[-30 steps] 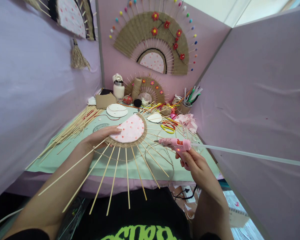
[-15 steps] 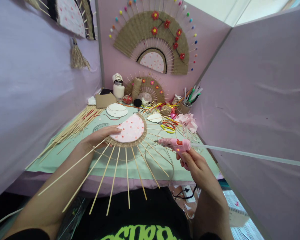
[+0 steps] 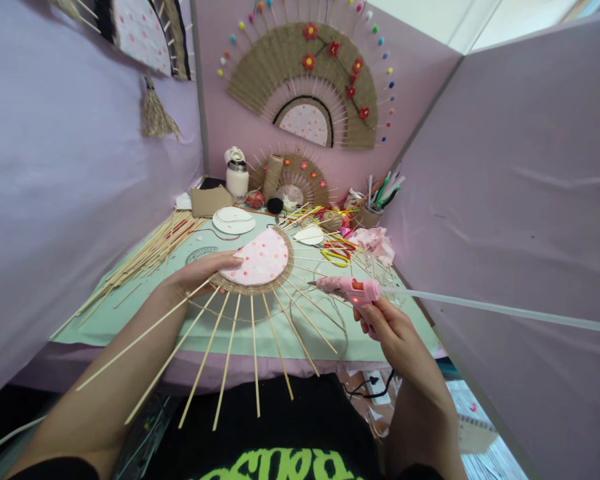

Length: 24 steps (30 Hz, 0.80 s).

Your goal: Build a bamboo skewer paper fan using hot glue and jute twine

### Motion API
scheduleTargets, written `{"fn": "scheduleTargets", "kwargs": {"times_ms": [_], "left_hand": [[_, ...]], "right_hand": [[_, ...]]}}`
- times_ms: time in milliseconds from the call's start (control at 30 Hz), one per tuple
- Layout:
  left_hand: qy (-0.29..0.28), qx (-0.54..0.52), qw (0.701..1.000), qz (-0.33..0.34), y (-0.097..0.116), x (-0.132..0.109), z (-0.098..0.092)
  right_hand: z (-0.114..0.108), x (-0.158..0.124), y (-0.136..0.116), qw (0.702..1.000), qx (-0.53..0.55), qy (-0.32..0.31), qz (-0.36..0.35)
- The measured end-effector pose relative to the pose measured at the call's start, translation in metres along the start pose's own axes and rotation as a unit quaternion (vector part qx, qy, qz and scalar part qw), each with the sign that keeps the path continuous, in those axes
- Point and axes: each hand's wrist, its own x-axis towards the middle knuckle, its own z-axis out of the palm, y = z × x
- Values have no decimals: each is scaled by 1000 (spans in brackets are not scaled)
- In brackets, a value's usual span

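Observation:
Gripped at its left edge by my left hand (image 3: 213,267) is a half-round fan piece (image 3: 257,259), covered in white cloth with pink dots and rimmed with twine. My thumb rests on the cloth; the other fingers are mostly hidden beneath. Thin bamboo sticks (image 3: 254,353) spread out from its rim towards me and to the right. My right hand (image 3: 387,327) is wrapped round a pink hot glue gun (image 3: 353,289), a long clear glue stick (image 3: 505,310) poking out of its back. The nozzle points left, close to the sticks at the right. A strand of twine (image 3: 345,340) hangs below.
Loose bamboo sticks (image 3: 145,257) lie along the table's left. White card discs (image 3: 234,220), yellow-handled scissors (image 3: 336,257), pink cloth scraps (image 3: 374,245) and a tool cup (image 3: 369,215) stand or lie further back. A finished fan (image 3: 305,80) hangs on the back wall.

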Motion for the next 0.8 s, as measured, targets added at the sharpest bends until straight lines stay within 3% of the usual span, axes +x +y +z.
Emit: {"fn": "scheduleTargets", "kwargs": {"times_ms": [800], "left_hand": [[-3,-3,1000,-4,0,-1,0]], "right_hand": [[0,0,-1,1000,-13,3,-17]]}}
